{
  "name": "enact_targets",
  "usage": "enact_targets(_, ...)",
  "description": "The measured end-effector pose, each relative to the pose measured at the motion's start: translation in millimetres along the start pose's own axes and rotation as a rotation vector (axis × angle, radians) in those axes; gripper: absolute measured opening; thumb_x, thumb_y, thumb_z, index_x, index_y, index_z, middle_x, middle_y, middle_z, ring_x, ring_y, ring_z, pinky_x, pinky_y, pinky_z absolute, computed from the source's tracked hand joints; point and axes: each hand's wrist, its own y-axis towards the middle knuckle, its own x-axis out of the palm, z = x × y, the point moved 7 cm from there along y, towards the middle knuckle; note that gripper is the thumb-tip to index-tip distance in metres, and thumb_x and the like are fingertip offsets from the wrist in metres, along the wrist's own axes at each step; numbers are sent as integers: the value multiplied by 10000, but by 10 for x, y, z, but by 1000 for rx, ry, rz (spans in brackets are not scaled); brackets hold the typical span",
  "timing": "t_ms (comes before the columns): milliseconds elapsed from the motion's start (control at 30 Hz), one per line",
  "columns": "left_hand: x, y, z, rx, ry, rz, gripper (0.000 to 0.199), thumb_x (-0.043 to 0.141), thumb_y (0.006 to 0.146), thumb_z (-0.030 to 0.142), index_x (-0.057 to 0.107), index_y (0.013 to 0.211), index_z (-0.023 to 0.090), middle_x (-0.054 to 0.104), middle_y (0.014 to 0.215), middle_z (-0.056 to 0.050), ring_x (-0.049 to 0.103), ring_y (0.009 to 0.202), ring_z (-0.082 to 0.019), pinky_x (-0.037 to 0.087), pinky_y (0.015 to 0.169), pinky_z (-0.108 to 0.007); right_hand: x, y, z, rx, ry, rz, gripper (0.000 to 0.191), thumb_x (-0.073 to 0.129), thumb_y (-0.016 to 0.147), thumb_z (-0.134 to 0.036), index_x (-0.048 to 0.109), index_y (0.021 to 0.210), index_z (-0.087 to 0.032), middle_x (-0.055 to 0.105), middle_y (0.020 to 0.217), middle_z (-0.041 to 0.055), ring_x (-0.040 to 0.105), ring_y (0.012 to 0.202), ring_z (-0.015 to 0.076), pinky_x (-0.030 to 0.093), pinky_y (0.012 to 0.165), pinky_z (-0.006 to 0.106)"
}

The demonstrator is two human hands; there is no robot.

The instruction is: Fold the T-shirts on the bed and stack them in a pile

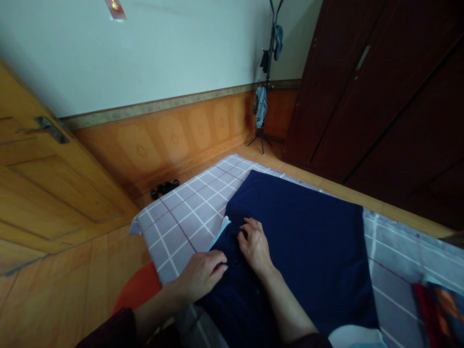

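A navy garment (pixel 308 232) lies spread over a grey checked cloth (pixel 188 208), its near part bunched and creased under my hands. A light-blue and white strip (pixel 220 233) shows at its left edge, and a pale patch (pixel 357 336) at its lower right. My left hand (pixel 205 270) is closed at the garment's left side, thumb and forefinger pinched together on the fabric. Just right of it, my right hand (pixel 254 242) rests on the garment with curled fingers gripping a bit of the cloth. The fabric between the fingers is mostly hidden.
An orange-red round seat (pixel 137 285) stands at the left below the cloth's edge. Dark shoes (pixel 165 188) lie on the floor by the wall. Behind are a coat rack (pixel 268 72), a dark wardrobe (pixel 348 96) and a wooden door (pixel 54 183). Colourful folded items (pixel 440 309) lie at right.
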Motion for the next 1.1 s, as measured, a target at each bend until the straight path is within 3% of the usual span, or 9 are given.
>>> enact_targets(100, -1, 56, -67, -101, -14, 25, 100, 493, 857, 211, 585, 818, 201, 622, 704, 16, 579, 658, -135, 384, 631, -230, 4, -1, 18, 4, 8, 13, 255, 442, 817, -189, 674, 912, -144, 604, 1162, 143, 464, 1178, 266, 397, 996, 429)
enact_targets(333, 101, 7, 37, 64, 112, -167, 78, 606, 825, 242, 586, 898, 219, 649, 815, 10, 588, 737, -150, 371, 658, -233, -6, 15, 70, 26, 17, 46, 273, 433, 846, -218, 695, 893, -158, 617, 1134, 135, 476, 1156, 257, 402, 991, 411)
enact_targets(600, 68, 90, 30, -61, 105, -43, 41, 558, 863, 242, 581, 857, 208, 648, 820, 5, 598, 750, -151, 370, 664, -242, -57, 20, 67, 57, 26, 59, 300, 425, 861, -233, 702, 911, -128, 610, 1141, 148, 467, 1158, 264, 393, 1000, 396)
enact_targets(733, 109, 135, 115, 0, 149, -122, 51, 585, 859, 255, 583, 881, 210, 658, 856, -1, 613, 801, -171, 370, 677, -250, -114, 25, 32, 74, 52, 51, 351, 375, 897, -267, 707, 874, -153, 626, 1120, 122, 478, 1147, 244, 391, 1001, 380)
enact_targets(900, 71, 62, 171, 30, 158, -261, 324, 753, 719, 392, 580, 931, 219, 646, 847, 18, 601, 737, -163, 352, 613, -237, -68, 9, -6, 100, -3, -18, 349, 513, 859, -427, 702, 908, -138, 592, 1182, 143, 415, 1223, 288, 361, 1026, 413)
enact_targets(1100, -53, -105, 152, 53, 221, -372, 612, 817, 579, 482, 544, 1071, 241, 618, 1045, -9, 601, 922, -226, 406, 750, -271, -16, -8, -26, 28, -90, 5, 169, 531, 810, -146, 686, 871, -117, 582, 1200, 145, 426, 1215, 278, 369, 1033, 381)
